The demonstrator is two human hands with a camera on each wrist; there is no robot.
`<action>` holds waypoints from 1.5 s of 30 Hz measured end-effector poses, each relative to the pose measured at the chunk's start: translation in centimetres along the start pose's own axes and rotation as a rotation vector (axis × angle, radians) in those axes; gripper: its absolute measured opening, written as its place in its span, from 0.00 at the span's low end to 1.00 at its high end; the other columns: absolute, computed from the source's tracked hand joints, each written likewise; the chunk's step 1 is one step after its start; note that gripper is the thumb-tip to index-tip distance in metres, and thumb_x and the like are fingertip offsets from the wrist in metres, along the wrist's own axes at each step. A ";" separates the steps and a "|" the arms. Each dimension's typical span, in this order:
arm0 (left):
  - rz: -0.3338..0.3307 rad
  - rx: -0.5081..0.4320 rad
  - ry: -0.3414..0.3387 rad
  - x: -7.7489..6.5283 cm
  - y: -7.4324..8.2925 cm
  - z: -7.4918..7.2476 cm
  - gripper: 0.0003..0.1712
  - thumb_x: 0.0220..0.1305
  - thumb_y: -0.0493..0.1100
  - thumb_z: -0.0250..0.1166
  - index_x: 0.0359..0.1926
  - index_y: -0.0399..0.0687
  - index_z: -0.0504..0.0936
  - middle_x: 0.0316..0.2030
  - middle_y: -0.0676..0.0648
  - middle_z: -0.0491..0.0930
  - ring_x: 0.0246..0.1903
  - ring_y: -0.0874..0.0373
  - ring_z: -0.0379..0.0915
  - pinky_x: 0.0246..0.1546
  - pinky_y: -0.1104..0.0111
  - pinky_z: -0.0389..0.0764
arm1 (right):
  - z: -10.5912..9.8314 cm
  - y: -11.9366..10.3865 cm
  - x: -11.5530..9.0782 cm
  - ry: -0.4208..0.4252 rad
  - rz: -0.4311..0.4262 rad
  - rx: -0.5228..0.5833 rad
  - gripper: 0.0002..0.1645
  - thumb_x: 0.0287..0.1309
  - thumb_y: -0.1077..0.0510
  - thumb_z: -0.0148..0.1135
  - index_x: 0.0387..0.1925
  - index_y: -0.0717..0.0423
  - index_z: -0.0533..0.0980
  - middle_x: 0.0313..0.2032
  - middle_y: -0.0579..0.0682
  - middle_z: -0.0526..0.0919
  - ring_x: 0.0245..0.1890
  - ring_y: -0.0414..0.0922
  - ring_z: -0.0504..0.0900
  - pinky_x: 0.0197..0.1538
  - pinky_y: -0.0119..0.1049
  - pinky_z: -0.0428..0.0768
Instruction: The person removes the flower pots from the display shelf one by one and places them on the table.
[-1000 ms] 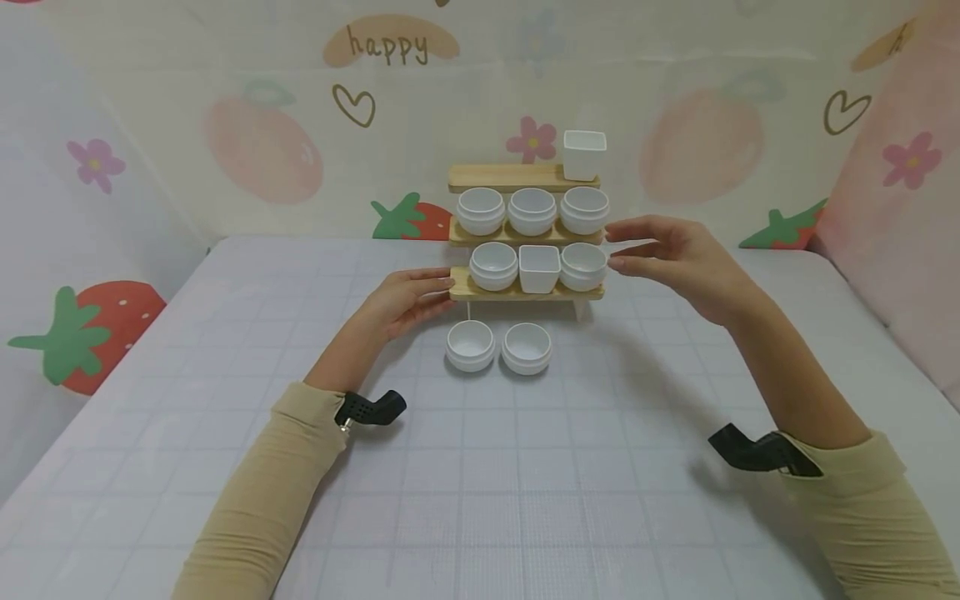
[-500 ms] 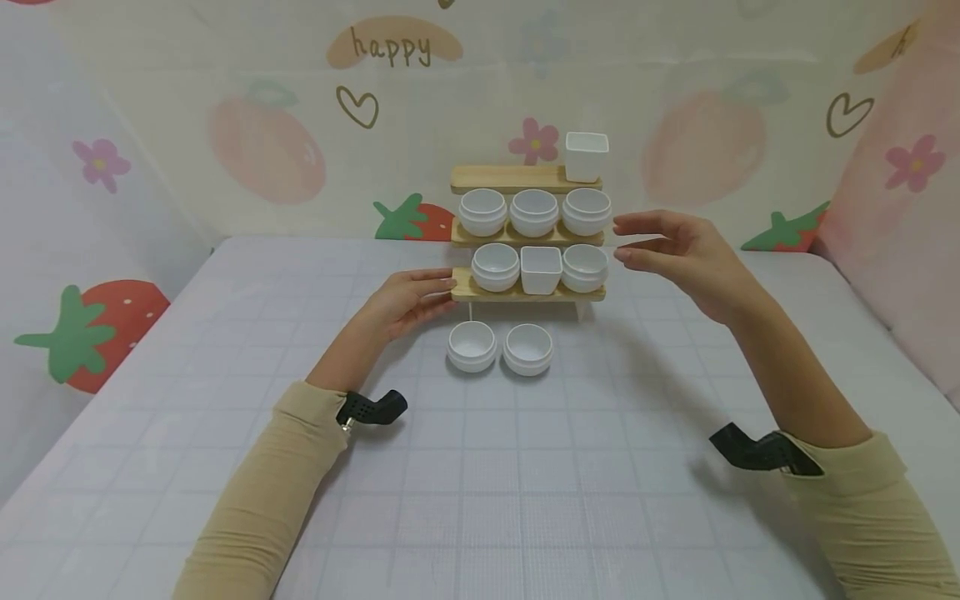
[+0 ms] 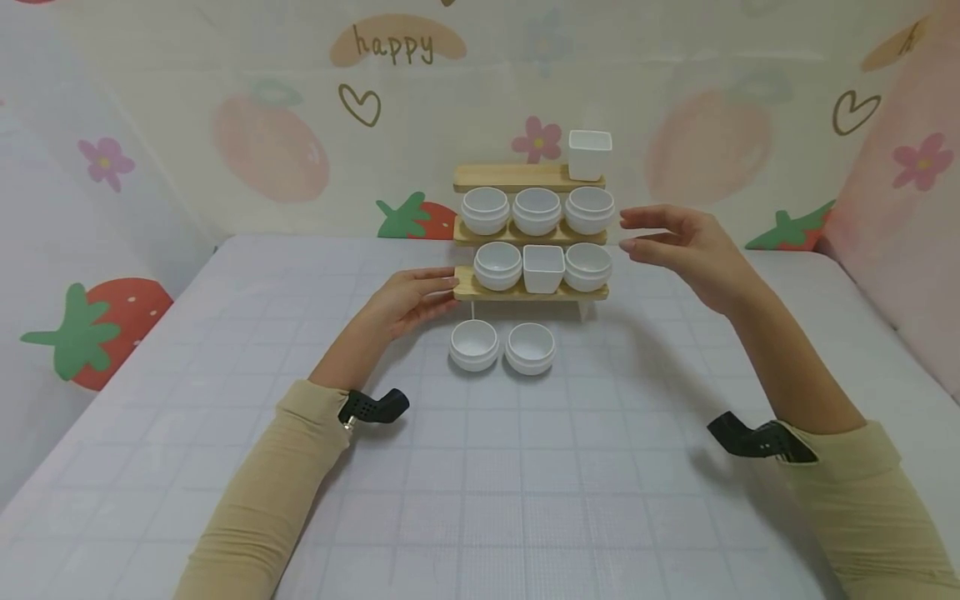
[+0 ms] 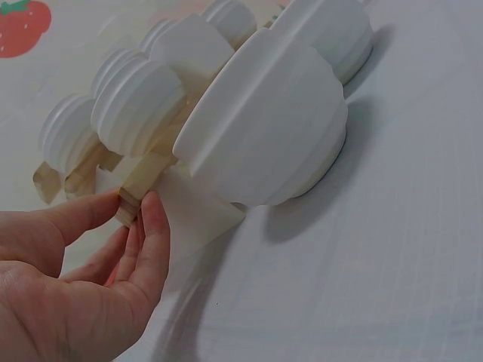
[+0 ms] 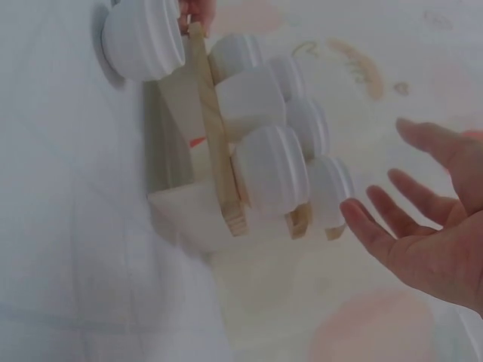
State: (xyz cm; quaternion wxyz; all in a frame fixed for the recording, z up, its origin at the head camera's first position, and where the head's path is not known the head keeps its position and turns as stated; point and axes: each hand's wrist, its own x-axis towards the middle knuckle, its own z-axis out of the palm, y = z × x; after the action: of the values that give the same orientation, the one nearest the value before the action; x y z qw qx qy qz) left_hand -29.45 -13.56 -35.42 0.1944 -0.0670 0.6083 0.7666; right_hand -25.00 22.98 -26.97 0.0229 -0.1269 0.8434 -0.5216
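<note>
A three-tier wooden display stand (image 3: 510,177) holds small white bowls and cups. My left hand (image 3: 405,302) pinches the left end of its lowest board (image 4: 143,179) between thumb and fingers. My right hand (image 3: 693,250) hovers to the right of the stand, fingers relaxed and apart, touching nothing. Nearest to it is the right-hand round bowl (image 3: 590,210) on the middle tier, in a row of three. The lowest tier carries a square cup (image 3: 543,269) between two round bowls. Another square cup (image 3: 590,156) stands at the right end of the top board.
Two round white bowls, one on the left (image 3: 474,346) and one on the right (image 3: 530,348), stand side by side on the table in front of the stand. The grid-patterned tablecloth (image 3: 525,483) covers the table. A printed cloth backdrop (image 3: 420,117) rises behind the stand.
My right hand has drawn away from the stand's right side, moving slightly right and up. The left hand stays at the board's end. The bowls and cups keep their places.
</note>
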 end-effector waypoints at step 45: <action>-0.031 -0.033 0.017 0.1 0.1 0.0 0.31 0.79 0.32 0.58 0.78 0.35 0.64 0.69 0.37 0.69 0.47 0.56 0.79 0.46 0.74 0.88 | -2.3 -4.1 6.5 0.042 0.017 0.052 0.38 0.74 0.53 0.65 0.77 0.63 0.65 0.74 0.63 0.67 0.65 0.47 0.78 0.68 0.34 0.80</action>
State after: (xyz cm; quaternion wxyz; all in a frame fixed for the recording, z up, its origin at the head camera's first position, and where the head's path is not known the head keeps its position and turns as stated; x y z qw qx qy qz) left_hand -29.54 -13.53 -35.33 0.2002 -0.0861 0.5959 0.7729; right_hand -30.90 21.77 -21.69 0.0131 -0.1082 0.8308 -0.5458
